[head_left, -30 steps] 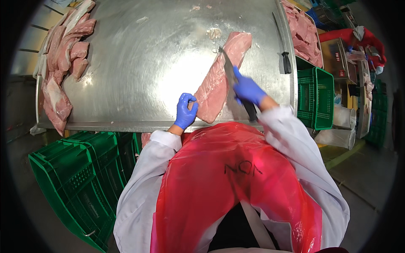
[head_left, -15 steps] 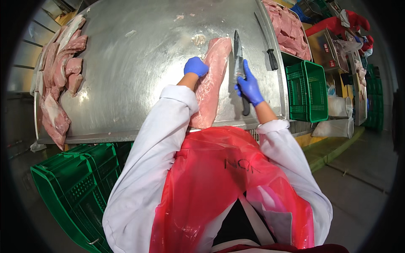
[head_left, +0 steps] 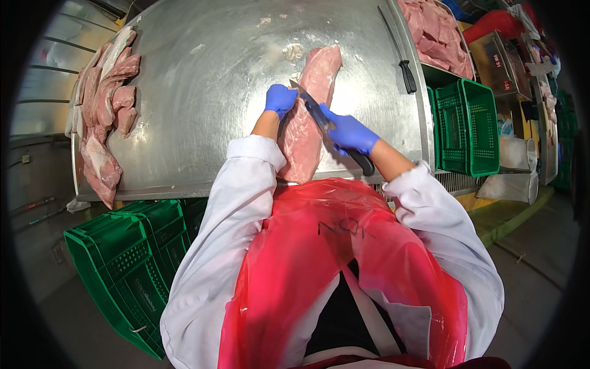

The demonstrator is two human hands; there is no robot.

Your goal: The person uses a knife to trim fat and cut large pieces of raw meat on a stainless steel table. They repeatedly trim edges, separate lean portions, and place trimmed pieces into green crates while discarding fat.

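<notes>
- The left hand [head_left: 281,100], in a blue glove, is curled at the left edge of the meat (whether it pinches any of it, I cannot tell).
- The right hand [head_left: 353,133], gloved the same way, grasps a knife [head_left: 314,111] by its black handle, with the forefinger stretched along toward the blade.
- The knife's blade slants across the meat, its tip just beside the left hand.
- The long pink piece of meat [head_left: 298,138] lies on the worktop [head_left: 203,111] in front of the person, its near end close to the red apron [head_left: 350,246] (a shiny plastic one, over white sleeves).
- A pale scrap [head_left: 292,51] sits near the far end of the meat.
- A second knife [head_left: 405,74] lies along the worktop's right edge, handle toward the person.
- On the left edge, a heap of meat [head_left: 101,101] is piled up, one piece hanging over the near corner.
- Beyond the right edge are a tray of cut meat [head_left: 433,34] and a green crate [head_left: 479,129]; more green crates [head_left: 123,270] stand below the worktop, at left.
</notes>
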